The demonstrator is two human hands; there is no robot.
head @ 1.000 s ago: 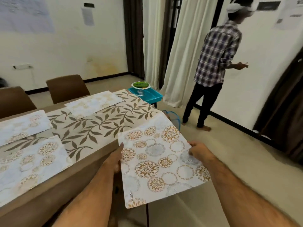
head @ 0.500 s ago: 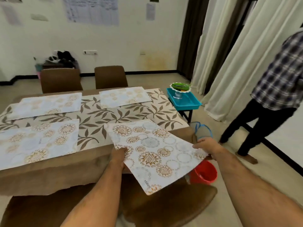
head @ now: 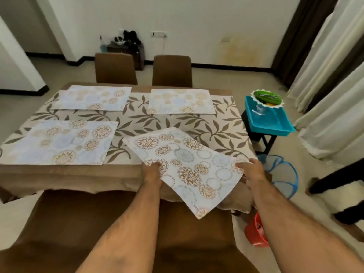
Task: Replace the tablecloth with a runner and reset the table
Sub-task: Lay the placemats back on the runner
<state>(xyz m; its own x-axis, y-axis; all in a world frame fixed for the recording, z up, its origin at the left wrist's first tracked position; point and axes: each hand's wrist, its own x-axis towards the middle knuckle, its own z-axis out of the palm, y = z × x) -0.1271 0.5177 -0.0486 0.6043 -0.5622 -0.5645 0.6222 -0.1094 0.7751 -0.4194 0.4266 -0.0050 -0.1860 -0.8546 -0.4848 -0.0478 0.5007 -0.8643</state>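
1. Placemat (head: 187, 166) lies skewed on the runner (head: 137, 119), near corner overhanging the table (head: 69, 176) edge.
2. Left hand (head: 151, 172) and right hand (head: 250, 170) each pinch a side edge.
3. Judged light, thin, semi-stiff; slides easily. Hold opposite edges.

Three placemats lie flat on the leaf-patterned runner (head: 137, 123), so nothing tall blocks a reach across the table (head: 69, 174). The near-right corner is taken by a fourth placemat (head: 189, 166), skewed and hanging past the edge (both hands hold it). A brown chair (head: 118, 223) stands pushed against the near side, between the person and the table. Two more chairs close the far side. To the right, a stool with a blue tray (head: 271, 123), a blue mesh basket (head: 283, 174) and a red bucket (head: 256, 231) crowd the floor.
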